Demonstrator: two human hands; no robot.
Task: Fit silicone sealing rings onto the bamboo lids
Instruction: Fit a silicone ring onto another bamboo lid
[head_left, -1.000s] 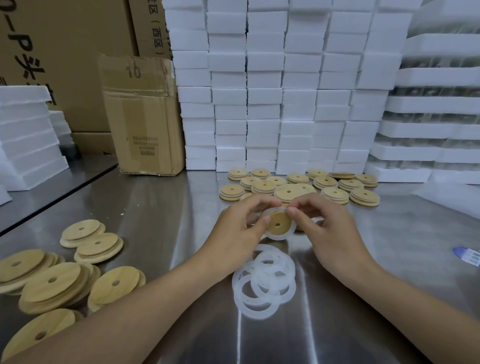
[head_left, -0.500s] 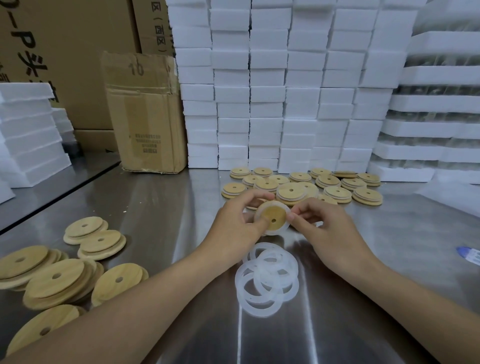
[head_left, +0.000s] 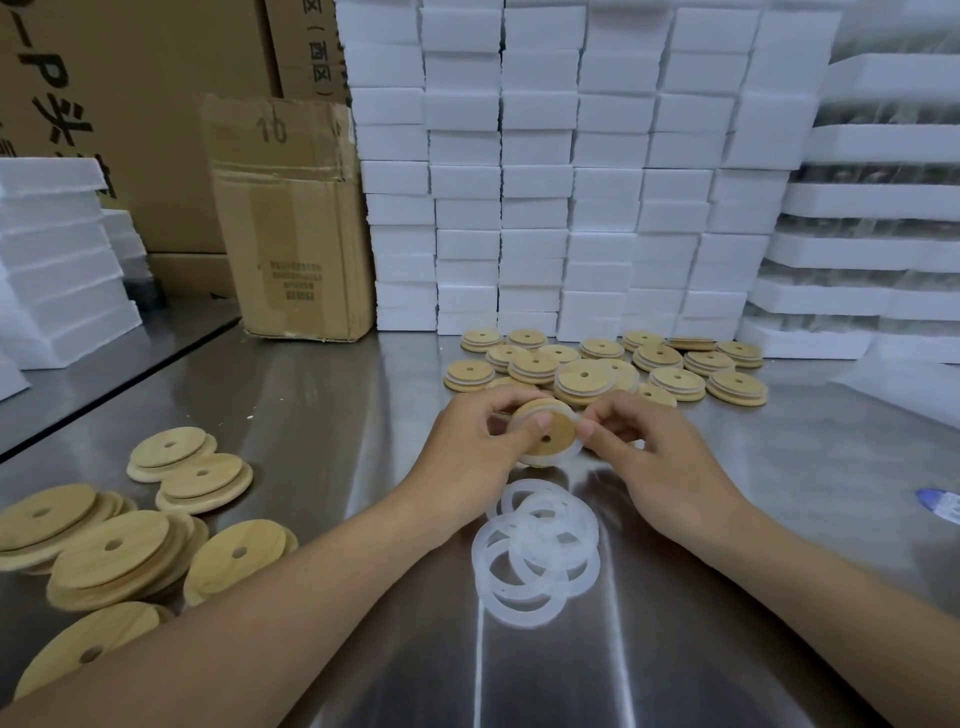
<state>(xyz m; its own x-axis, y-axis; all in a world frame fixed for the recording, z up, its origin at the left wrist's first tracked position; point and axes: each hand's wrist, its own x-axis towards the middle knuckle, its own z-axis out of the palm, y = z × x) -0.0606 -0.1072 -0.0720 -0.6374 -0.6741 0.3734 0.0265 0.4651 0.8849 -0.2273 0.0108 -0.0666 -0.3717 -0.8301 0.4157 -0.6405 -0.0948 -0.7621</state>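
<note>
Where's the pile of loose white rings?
Head view, centre: the pile of white rings lies on the table, just below the left hand and right hand gripping a lid, right of bare lids.

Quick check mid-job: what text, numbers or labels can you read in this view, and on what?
"10": handwritten on the open cardboard box, top flap.
"P头": big black print, cut off, on the large carton at back left.
"(西区)": printed sideways on the second carton behind it.
Print block on the open box's front: too small to read.
Blue-and-white item at right edge: blurred, unreadable.
</note>
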